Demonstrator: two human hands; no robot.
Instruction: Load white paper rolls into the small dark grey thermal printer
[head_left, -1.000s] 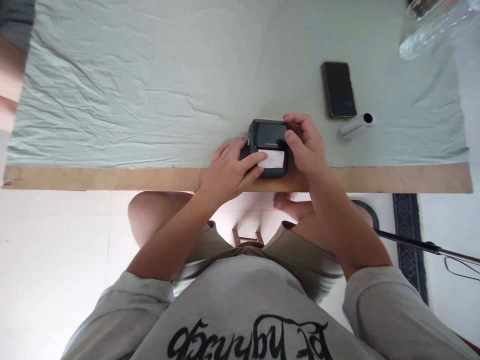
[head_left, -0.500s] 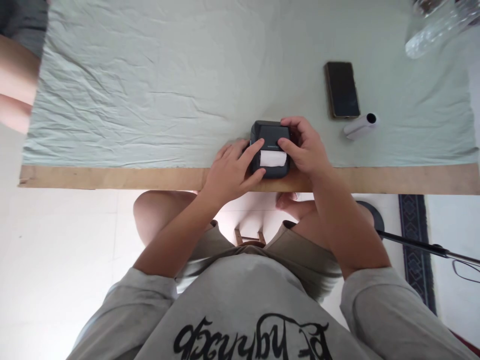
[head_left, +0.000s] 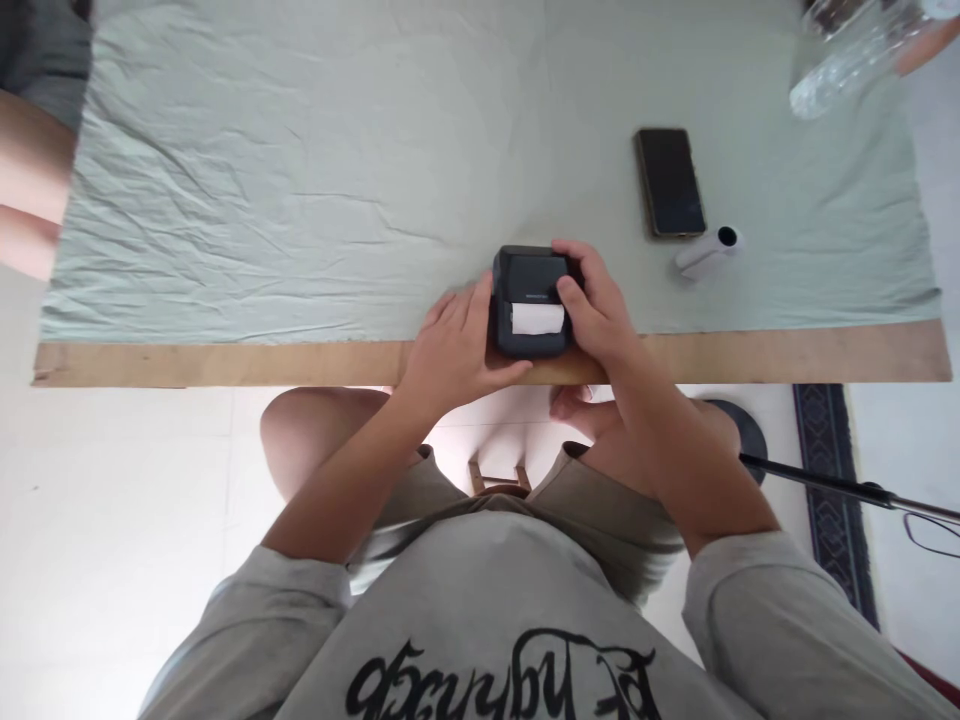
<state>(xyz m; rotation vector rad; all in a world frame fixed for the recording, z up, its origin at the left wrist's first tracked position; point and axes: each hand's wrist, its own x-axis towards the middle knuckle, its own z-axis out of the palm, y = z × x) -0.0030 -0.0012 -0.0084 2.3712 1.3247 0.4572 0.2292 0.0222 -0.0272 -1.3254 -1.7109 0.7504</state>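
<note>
Fingers (head_left: 580,250) on the right hand (head_left: 606,318) were half-curled round the black device (head_left: 531,275) at their 9 o'clock, long axis basically 12-to-6, left hand (head_left: 448,348) loosely open at its 9 o'clock side.

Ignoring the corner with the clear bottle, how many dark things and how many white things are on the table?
Dark: 2 (portable printer, smartphone)
White: 2 (paper strip in the printer's front, cylindrical item with a dark end)
Total: 4

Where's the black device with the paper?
Head view, slightly right of centre: the black device sits by the wooden table edge, between the left hand and right hand.
</note>
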